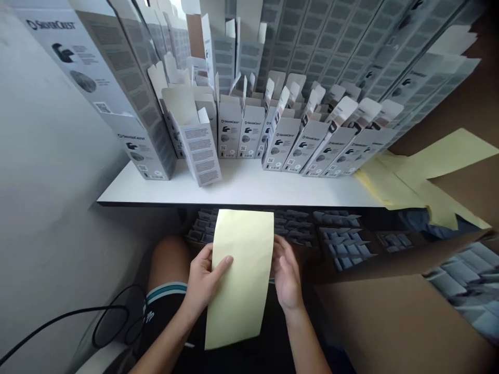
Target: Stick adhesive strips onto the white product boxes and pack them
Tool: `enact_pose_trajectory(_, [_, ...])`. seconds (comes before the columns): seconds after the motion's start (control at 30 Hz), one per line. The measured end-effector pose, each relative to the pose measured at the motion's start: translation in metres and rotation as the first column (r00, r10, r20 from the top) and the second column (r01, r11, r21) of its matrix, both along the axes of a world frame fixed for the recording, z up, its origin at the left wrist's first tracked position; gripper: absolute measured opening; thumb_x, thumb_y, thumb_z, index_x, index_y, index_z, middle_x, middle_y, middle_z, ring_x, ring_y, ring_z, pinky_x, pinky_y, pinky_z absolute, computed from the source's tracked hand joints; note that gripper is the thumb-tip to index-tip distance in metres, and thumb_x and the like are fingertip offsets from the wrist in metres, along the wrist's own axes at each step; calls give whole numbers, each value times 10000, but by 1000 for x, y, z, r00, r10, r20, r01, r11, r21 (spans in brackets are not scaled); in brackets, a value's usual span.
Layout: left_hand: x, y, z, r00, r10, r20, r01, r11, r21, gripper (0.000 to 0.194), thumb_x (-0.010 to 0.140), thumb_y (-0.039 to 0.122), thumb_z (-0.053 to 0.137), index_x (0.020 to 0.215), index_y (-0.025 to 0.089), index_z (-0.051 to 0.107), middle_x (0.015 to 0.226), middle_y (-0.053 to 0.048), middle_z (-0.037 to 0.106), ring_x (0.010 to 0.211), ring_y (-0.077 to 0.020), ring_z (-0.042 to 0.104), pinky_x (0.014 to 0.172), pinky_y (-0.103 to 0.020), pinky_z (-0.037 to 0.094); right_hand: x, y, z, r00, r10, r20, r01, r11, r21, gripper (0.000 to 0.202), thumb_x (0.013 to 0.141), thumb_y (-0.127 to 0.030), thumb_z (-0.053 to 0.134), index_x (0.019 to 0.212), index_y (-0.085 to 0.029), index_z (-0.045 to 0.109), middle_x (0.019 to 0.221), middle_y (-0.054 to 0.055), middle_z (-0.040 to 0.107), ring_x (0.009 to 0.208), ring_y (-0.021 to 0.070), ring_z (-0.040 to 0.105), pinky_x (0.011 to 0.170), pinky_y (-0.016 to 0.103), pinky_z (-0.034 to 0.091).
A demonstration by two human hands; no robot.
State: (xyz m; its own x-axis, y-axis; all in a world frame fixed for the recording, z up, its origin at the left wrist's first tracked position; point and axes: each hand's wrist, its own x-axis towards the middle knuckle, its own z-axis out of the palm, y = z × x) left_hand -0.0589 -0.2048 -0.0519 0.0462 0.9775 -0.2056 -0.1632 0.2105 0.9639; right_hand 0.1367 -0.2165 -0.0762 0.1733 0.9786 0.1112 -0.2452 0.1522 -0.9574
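A long pale yellow sheet of paper (pixel 244 280) is held up over my lap, just below the front edge of the white shelf. My left hand (pixel 206 275) grips its left edge, thumb on the near face and the other fingers behind it. Beside the right edge is my right hand (pixel 286 272), with curled fingers whose tips go out of sight behind the sheet; whether they press on it cannot be made out. Above, an open-topped SilverCrest carton (pixel 198 148) leans at the shelf's front.
Rows of SilverCrest cartons (pixel 253 135) stand on the white shelf (pixel 245 187). More yellow sheets (pixel 409 176) lie at its right end. Large cardboard boxes (pixel 393 317) with packed items are below right. A black cable (pixel 113 309) loops at lower left by the wall.
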Motion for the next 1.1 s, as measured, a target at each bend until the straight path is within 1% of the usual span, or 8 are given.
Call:
enact_pose_trajectory(0.07, [-2,-3,-1,997,58,-44,-57,998,37,421,779,426,775,1098,208,607,1024,-82,772,890,-255,744,680,-310,595,-1,-2,2,970,241,-35,-244,966,-87,401,910,-484,602,1199,-212,661,1153,128,732,1039,314,702,849,436,588])
enact_pose_trajectory(0.13, [-3,-5,-3,996,57,-70,-53,996,67,435,783,424,771,1119,213,593,969,-62,768,884,-240,736,690,-295,582,-2,-4,4,945,326,-39,-328,934,-140,368,859,-469,685,1109,-199,698,1085,115,760,1013,308,712,872,426,579])
enact_pose_trajectory(0.33, [-15,-4,-7,975,-47,-217,87,980,178,307,913,424,618,1127,205,614,1000,-52,744,875,-203,693,733,-271,522,11,1,5,992,37,122,-34,999,-30,502,872,-463,658,1306,-227,571,1289,139,675,1176,305,644,940,423,552])
enact_pose_trajectory(0.53, [-27,4,11,870,-249,-426,352,918,184,352,969,390,525,1276,246,619,1141,-50,732,971,-219,676,795,-272,504,44,1,22,928,-167,332,149,986,80,492,886,-402,656,1333,-221,561,1309,163,642,1214,307,609,958,438,521])
enact_pose_trajectory(0.67, [-29,6,23,758,-408,-509,561,806,190,358,979,366,500,1298,280,640,1146,-43,747,985,-231,694,829,-280,516,52,-5,45,928,130,349,-106,991,-86,492,883,-444,668,1323,-234,604,1270,133,686,1154,295,651,926,409,540])
enact_pose_trajectory(0.83, [-25,7,23,633,-468,-616,681,715,157,390,974,355,510,1350,319,607,1211,-31,738,991,-220,709,813,-259,524,51,-5,47,771,632,82,-545,721,-427,415,765,-509,781,967,-148,764,850,58,778,672,180,703,561,237,515])
enact_pose_trajectory(0.97, [-21,7,23,546,-486,-683,761,628,162,380,962,328,523,1326,340,628,1145,-8,767,930,-212,729,745,-247,528,47,-11,35,753,658,10,-592,683,-429,366,787,-487,765,905,-140,774,778,40,769,629,149,689,554,217,509])
enact_pose_trajectory(1.1, [-16,3,17,625,-316,-714,670,687,282,384,927,296,579,1309,305,613,1183,-43,736,1037,-231,697,872,-316,540,39,-21,27,789,614,-29,-570,713,-408,403,785,-505,756,961,-142,767,785,49,766,632,163,697,583,243,535])
